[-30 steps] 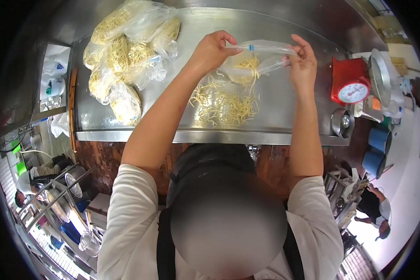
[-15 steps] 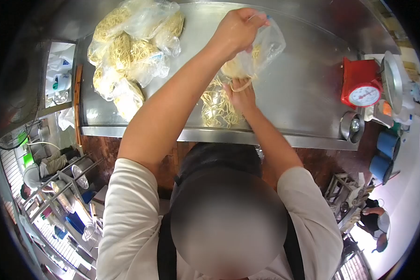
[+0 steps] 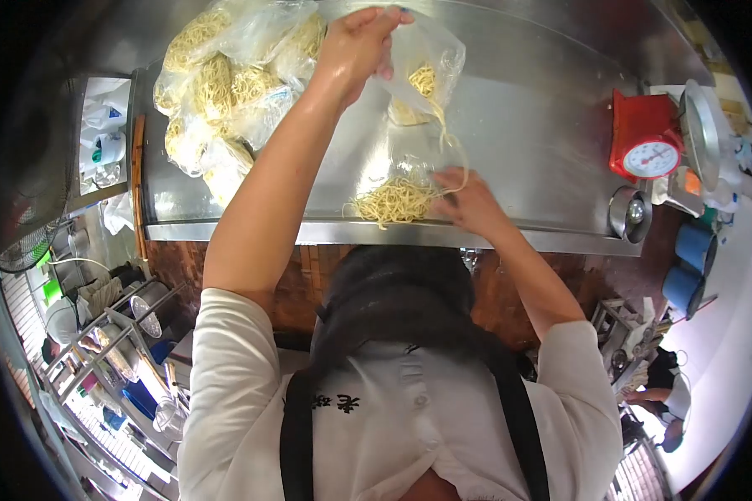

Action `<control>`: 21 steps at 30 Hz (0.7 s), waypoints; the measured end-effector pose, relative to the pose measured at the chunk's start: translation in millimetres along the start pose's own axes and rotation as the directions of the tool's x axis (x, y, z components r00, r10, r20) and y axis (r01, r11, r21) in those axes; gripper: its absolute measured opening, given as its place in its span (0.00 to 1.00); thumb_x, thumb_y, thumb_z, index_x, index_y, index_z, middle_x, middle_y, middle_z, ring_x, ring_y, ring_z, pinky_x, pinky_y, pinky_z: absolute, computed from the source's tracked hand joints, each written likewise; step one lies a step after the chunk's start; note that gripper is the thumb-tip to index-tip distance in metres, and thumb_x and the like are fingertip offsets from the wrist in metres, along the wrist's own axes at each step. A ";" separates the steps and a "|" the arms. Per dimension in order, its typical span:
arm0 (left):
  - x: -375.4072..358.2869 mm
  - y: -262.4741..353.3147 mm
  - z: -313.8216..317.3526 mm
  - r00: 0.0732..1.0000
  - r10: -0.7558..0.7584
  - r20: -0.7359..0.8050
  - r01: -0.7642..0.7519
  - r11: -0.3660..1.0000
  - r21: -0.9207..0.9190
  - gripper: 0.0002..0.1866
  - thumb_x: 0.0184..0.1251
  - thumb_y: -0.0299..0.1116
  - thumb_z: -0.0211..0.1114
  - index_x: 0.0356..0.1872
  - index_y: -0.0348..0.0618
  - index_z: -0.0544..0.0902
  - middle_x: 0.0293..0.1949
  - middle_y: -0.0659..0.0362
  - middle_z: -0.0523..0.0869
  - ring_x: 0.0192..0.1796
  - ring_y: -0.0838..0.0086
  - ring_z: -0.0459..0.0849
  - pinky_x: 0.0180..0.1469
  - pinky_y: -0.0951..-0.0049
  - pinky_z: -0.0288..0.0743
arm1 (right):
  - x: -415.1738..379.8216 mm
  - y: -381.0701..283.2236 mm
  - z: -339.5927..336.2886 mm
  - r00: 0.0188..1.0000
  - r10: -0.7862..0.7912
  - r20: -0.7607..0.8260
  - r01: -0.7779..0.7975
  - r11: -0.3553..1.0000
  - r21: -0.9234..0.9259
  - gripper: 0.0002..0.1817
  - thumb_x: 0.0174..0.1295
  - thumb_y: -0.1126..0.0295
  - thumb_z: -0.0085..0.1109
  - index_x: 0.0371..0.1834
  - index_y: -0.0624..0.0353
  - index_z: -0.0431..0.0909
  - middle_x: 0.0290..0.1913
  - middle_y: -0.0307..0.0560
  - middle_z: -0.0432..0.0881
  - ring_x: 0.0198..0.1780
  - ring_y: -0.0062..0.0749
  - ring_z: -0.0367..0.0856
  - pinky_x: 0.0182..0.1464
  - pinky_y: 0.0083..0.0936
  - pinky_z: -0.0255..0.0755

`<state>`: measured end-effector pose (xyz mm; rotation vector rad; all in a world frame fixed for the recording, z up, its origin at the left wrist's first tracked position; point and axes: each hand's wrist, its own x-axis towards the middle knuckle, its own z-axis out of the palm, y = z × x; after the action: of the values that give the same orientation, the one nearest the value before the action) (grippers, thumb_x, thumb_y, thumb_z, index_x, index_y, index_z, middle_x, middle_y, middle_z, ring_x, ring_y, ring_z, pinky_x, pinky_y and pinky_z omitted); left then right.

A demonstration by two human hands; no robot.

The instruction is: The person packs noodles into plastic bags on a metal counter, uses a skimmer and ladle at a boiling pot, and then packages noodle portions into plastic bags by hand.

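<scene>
My left hand (image 3: 363, 48) pinches the top of a clear plastic bag (image 3: 439, 54) above the steel table. Some noodles are inside the bag, and a few strands trail from it down toward my right hand (image 3: 468, 202). That hand is low, near the table's front edge, its fingers partly curled at the right side of a loose pile of noodles (image 3: 397, 201). Whether strands are between its fingers is too blurred to tell. Filled bags of noodles (image 3: 217, 92) lie heaped at the table's back left.
A red scale (image 3: 643, 138) stands on the right of the steel table (image 3: 551, 150), with a round metal bowl (image 3: 631, 215) before it. Blue containers (image 3: 689, 259) are further right. Other people are at the far left (image 3: 63, 317) and far right (image 3: 673, 397).
My left hand and the bag have moved left. My right hand has come away from the bag, down toward the table's front edge. The loose noodles now lie in a more compact pile.
</scene>
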<state>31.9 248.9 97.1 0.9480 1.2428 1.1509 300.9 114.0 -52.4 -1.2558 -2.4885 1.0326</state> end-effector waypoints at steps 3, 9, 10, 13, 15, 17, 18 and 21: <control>-26.2 -19.8 -7.2 1.000 -0.022 0.020 0.021 0.999 0.028 0.18 0.76 0.43 0.58 0.48 0.37 0.84 0.14 0.69 0.64 0.16 0.81 0.64 0.23 0.75 0.65 | -0.9 17.9 33.8 0.965 0.257 -0.040 -0.257 0.966 0.010 0.20 0.66 0.62 0.55 0.60 0.54 0.77 0.49 0.58 0.78 0.49 0.56 0.76 0.51 0.46 0.74; -72.3 -35.7 -20.8 0.985 -0.156 -0.068 0.161 0.984 0.072 0.18 0.76 0.44 0.59 0.48 0.38 0.84 0.14 0.70 0.65 0.15 0.83 0.62 0.21 0.77 0.64 | 47.4 -74.1 130.3 0.984 -0.167 -0.063 0.146 0.958 -0.246 0.16 0.66 0.58 0.55 0.52 0.52 0.80 0.40 0.52 0.78 0.46 0.52 0.76 0.46 0.44 0.77; -76.8 -37.8 -24.0 0.980 -0.179 -0.088 0.186 0.980 0.076 0.17 0.76 0.44 0.59 0.48 0.38 0.84 0.14 0.70 0.65 0.15 0.84 0.62 0.21 0.77 0.64 | 39.4 -106.2 102.9 0.992 -0.119 -0.051 0.111 0.983 -0.144 0.16 0.64 0.58 0.57 0.50 0.52 0.81 0.38 0.48 0.78 0.46 0.50 0.76 0.47 0.43 0.77; -88.3 -48.6 -33.9 0.975 -0.197 -0.104 0.202 0.978 0.042 0.17 0.76 0.43 0.59 0.48 0.39 0.85 0.13 0.70 0.65 0.14 0.85 0.61 0.19 0.78 0.64 | 13.9 -49.4 116.0 0.948 -0.318 -0.031 0.314 0.945 -0.087 0.16 0.63 0.55 0.59 0.46 0.54 0.82 0.36 0.47 0.80 0.46 0.47 0.78 0.47 0.42 0.77; -90.8 -55.5 -38.5 0.977 -0.178 -0.117 0.188 0.979 0.074 0.17 0.77 0.44 0.59 0.48 0.39 0.85 0.12 0.70 0.66 0.13 0.86 0.62 0.18 0.79 0.64 | 12.4 -24.7 95.3 0.992 -0.122 -0.023 0.123 0.991 0.049 0.15 0.63 0.57 0.61 0.42 0.56 0.82 0.36 0.49 0.81 0.41 0.46 0.80 0.44 0.41 0.77; -92.7 -62.8 -36.5 0.979 -0.163 -0.123 0.171 0.984 0.057 0.17 0.77 0.44 0.59 0.47 0.39 0.85 0.12 0.70 0.67 0.13 0.85 0.63 0.18 0.79 0.63 | 13.1 -22.3 83.7 0.997 0.022 -0.075 -0.004 0.972 0.236 0.13 0.63 0.60 0.62 0.38 0.59 0.82 0.35 0.52 0.81 0.37 0.47 0.81 0.40 0.40 0.76; -89.7 -62.4 -35.2 0.981 -0.147 -0.128 0.155 0.987 0.049 0.17 0.77 0.44 0.59 0.47 0.39 0.85 0.12 0.70 0.67 0.13 0.85 0.63 0.17 0.80 0.63 | 24.1 -41.6 58.3 0.989 0.058 -0.139 -0.006 0.936 0.351 0.11 0.63 0.62 0.63 0.36 0.60 0.82 0.34 0.53 0.81 0.34 0.48 0.81 0.38 0.40 0.76; -93.0 -65.8 -27.9 0.988 -0.022 -0.152 0.039 0.993 0.109 0.18 0.76 0.43 0.59 0.47 0.38 0.86 0.16 0.69 0.72 0.15 0.85 0.67 0.19 0.79 0.63 | 59.1 -107.6 -13.2 0.922 0.104 -0.374 0.100 0.868 0.486 0.09 0.62 0.68 0.64 0.31 0.62 0.80 0.32 0.55 0.80 0.29 0.51 0.79 0.34 0.37 0.74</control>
<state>16.1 143.3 48.7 0.9344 1.4511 1.1553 200.0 122.0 18.3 -1.1535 -1.7672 1.1857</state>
